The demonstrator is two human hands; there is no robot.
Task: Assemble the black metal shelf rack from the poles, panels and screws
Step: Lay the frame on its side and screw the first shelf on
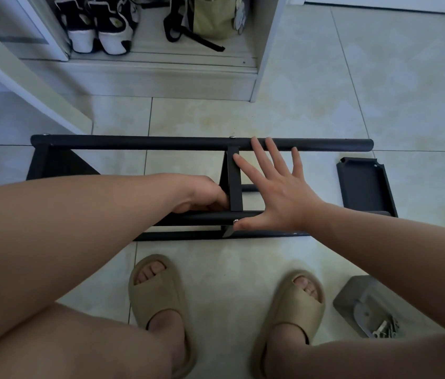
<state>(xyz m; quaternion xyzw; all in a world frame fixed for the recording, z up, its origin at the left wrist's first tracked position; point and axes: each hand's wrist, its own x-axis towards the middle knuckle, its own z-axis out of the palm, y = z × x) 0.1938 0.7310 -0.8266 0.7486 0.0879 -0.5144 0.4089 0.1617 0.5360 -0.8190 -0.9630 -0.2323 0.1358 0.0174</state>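
Nearest, two feet in beige slides (158,291) stand on the tile floor (380,91), a grey packet of screws (366,307) to their right. Just beyond, the rack (49,162) lies on its side: the left hand (202,194) curls down against the near pole (205,216) beside the middle panel (234,184), fingers hidden, so whether it grips cannot be told, while the right hand (276,195) is flat with its fingers spread apart and holds nothing. Farther off runs the far pole (161,143), a loose panel (363,187) lies to the right, and shoes (98,26) sit beyond.

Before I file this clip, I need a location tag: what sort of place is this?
Likely a home entryway: tiled floor, sneakers and a bag in an open cabinet, slippers worn.
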